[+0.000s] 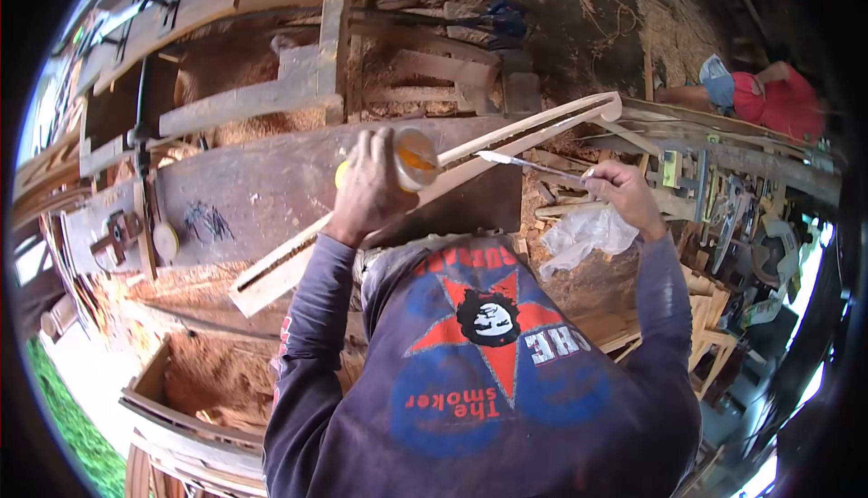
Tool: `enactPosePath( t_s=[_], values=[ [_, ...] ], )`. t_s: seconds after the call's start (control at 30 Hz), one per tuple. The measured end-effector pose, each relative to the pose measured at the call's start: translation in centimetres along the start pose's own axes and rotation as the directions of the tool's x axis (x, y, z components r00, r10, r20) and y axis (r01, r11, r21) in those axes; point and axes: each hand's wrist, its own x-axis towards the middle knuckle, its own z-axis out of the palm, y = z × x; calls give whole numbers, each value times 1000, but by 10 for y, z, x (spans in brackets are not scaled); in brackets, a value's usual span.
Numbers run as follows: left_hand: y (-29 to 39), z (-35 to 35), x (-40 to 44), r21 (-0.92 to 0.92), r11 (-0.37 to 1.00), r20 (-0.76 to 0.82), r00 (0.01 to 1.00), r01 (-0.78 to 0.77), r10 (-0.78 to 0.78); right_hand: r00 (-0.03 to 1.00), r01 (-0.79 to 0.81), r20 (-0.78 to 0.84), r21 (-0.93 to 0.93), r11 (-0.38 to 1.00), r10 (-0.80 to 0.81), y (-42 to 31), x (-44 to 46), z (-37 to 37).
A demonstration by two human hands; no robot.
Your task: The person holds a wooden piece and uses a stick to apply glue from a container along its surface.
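Though near frame (463, 175), left hand's (371, 183) cup (417, 160), right hand's (626, 192) brush (496, 158) apart.

Left hand (366, 182) curled, right hand (622, 192) pinched, both arms (312, 304) reaching forward, elbows (303, 380) apparently bent

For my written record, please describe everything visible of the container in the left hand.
The container is round and looks like pale, translucent plastic, with orange material inside. It is tilted, one round end toward the picture's right. The left hand grips it, hiding much of its side. It overlaps the grooved wooden piece in view; contact is unclear.
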Motion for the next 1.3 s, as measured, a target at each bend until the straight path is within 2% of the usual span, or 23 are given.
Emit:
enactPosePath(
  t_s=[0.17,0.23,0.3,0.37,0.4,0.47,0.5,0.57,0.63,0.7,0.8,0.9,0.97,1.07,1.2,1.3],
  values=[
    [-38,-26,-48,-18,968,-86,964,252,-252,995,4,93,-333,943,29,-15,44,-19],
    [-42,-43,-61,29,952,-176,939,305,-296,995,-26,83,-369,929,61,-24,62,-21],
    [-54,-51,-75,72,944,-258,920,323,-295,991,84,131,-530,844,-17,-21,83,-31],
    [-58,-58,-87,20,895,-275,863,446,-424,983,140,178,-540,830,-50,-19,102,-36],
    [-58,-62,-91,74,886,-318,853,457,-414,981,87,190,-543,835,22,-22,110,-36],
    [-62,-66,-101,54,876,-393,817,480,-423,972,-7,192,-553,833,136,-18,126,-39],
    [-66,-68,-106,61,876,-426,806,479,-411,969,-3,203,-557,830,140,-18,133,-39],
    [-70,-72,-112,85,868,-485,781,490,-394,959,116,276,-609,785,72,-17,144,-39],
    [-71,-77,-114,-29,851,-516,721,525,-462,964,91,252,-627,774,90,-13,152,-39],
    [-70,-83,-113,-41,854,-543,706,519,-455,970,63,221,-643,763,106,-3,158,-42],
    [-72,-88,-111,-115,861,-514,712,496,-479,968,93,236,-665,741,91,20,165,-52],
    [-70,-94,-107,-51,863,-510,729,503,-456,954,5,238,-618,786,181,40,165,-56],
    [-70,-98,-104,-88,866,-479,742,492,-470,933,-65,285,-471,880,222,52,166,-56],
    [-74,-102,-102,-33,876,-481,761,481,-436,900,-117,324,-466,877,293,60,171,-46],
    [-78,-111,-112,-32,872,-489,754,488,-439,887,-94,358,-477,874,291,37,172,-12],
    [-82,-118,-127,-17,867,-515,739,498,-434,884,-10,399,-504,864,243,22,174,15]
  ],
)
